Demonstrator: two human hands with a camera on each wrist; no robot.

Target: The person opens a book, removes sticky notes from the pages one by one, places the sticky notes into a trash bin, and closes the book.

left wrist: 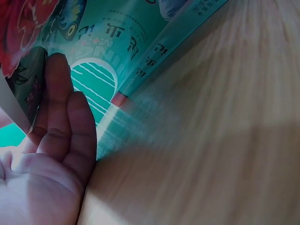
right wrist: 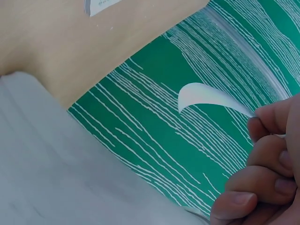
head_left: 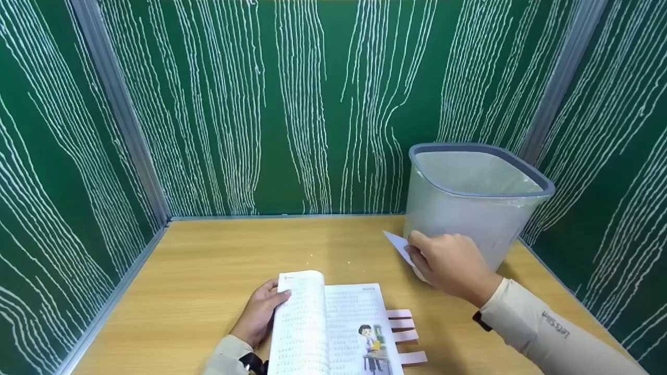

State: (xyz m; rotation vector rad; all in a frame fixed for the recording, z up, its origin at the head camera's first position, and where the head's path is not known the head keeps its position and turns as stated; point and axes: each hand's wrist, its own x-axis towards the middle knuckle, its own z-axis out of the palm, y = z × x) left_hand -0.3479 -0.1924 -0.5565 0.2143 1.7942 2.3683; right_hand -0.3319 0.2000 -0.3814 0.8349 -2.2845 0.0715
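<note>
An open book (head_left: 351, 312) with printed text and a cartoon child at a desk lies at the front of the table. My left hand (head_left: 259, 315) grips its left side, thumb on the page. In the left wrist view, the fingers (left wrist: 58, 103) sit behind the book's green cover (left wrist: 126, 35). Several pale pink tabs (head_left: 405, 336) stick out from the right page edge. My right hand (head_left: 451, 265), raised in front of the bin, pinches a small white paper strip (head_left: 398, 246). The right wrist view shows this strip curling (right wrist: 204, 95) from thumb and finger.
A translucent whitish waste bin (head_left: 464, 221) with a grey rim stands at the back right of the wooden table (head_left: 234, 245). Tiny white scraps (head_left: 349, 262) lie behind the book. Green panels (head_left: 333, 104) with white wavy lines enclose the back and sides.
</note>
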